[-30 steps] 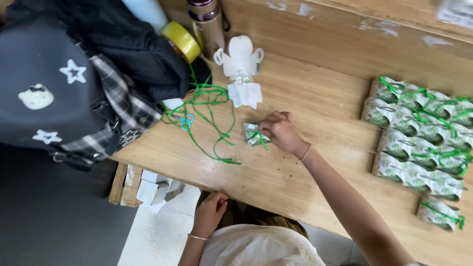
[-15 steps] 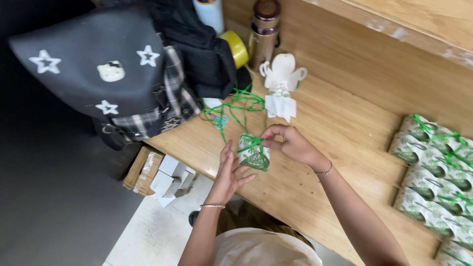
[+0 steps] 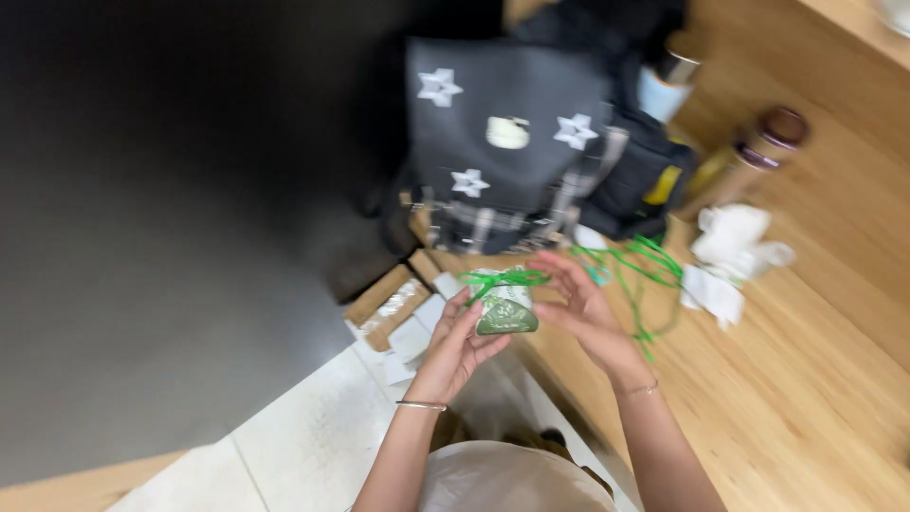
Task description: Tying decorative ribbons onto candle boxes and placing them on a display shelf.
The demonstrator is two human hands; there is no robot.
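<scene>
A small green leaf-wrapped parcel with a pale top (image 3: 505,308) sits near the middle of the frame, held in the air just off the near edge of the light wooden table (image 3: 806,398). The left hand (image 3: 457,343) cups it from below and the side, fingers curled against the wrap; the right hand (image 3: 583,308) has its fingers spread fairly wide beside it, touching the green plastic ribbon (image 3: 507,277) that crosses the top. The parcel looks light, soft and a little slick, so a hold round its lower body seems safer than pulling on the ribbon. More loose green ribbon (image 3: 645,270) trails on the table to the right, near a crumpled white paper wrapper (image 3: 730,256). A dark grey backpack with 3 white stars (image 3: 502,142) fills the upper centre, with a brown-capped metal flask (image 3: 758,147) at the upper right.
</scene>
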